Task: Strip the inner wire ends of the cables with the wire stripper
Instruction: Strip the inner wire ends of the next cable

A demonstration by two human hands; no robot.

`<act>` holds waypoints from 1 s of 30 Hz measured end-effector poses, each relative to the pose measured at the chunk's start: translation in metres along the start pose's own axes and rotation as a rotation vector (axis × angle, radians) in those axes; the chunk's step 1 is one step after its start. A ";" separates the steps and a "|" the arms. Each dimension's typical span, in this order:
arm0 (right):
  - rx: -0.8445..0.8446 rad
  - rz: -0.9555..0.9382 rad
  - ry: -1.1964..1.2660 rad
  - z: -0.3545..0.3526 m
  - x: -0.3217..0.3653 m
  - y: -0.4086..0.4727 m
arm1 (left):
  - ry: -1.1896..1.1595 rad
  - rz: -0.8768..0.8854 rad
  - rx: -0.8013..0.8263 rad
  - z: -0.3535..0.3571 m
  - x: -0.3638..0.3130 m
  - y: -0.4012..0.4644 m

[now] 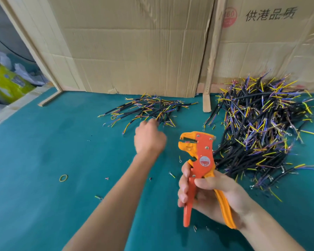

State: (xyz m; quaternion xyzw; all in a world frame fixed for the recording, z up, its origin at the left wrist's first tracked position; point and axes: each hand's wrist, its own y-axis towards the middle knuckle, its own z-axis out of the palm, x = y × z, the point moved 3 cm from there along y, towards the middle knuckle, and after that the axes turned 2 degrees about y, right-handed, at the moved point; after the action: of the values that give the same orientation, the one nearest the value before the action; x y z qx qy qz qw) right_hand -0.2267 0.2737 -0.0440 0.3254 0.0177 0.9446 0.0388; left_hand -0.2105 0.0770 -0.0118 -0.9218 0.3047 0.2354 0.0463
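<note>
The right hand point(205, 192) grips the orange wire stripper point(200, 171) by its handles, upright above the green counter point(43, 151). The left hand point(149, 136) reaches the small cable pile point(149, 109); blur hides whether its fingers have closed on one. The large cable heap point(265, 127) lies to the right, so plenty looks left to strip.

Rubber band point(63, 177), cardboard point(134, 48)

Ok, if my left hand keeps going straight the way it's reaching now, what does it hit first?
The left hand points up and away toward the small pile of cables. Its fingertips look to be at the pile's near edge already, so those black cables come first; motion blur hides whether they touch.
</note>
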 end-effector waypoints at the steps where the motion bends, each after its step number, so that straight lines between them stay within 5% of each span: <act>1: -0.049 0.000 -0.021 -0.003 -0.003 0.000 | 0.084 -0.046 -0.007 0.002 0.011 0.009; 14: -0.191 0.089 -0.128 -0.004 -0.011 0.003 | 0.179 -0.104 -0.191 -0.030 0.064 0.064; 24: -0.213 0.093 -0.089 -0.006 -0.010 0.003 | -0.470 -0.238 -0.258 -0.054 0.077 0.025; 30: -0.273 0.040 -0.040 -0.007 -0.010 0.003 | -0.483 -0.073 -0.344 -0.017 0.068 -0.032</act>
State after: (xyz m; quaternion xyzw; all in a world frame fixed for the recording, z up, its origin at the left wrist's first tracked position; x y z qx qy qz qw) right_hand -0.2237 0.2700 -0.0558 0.3363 -0.1181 0.9321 0.0642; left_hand -0.1368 0.0621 -0.0299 -0.8438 0.2072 0.4941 -0.0313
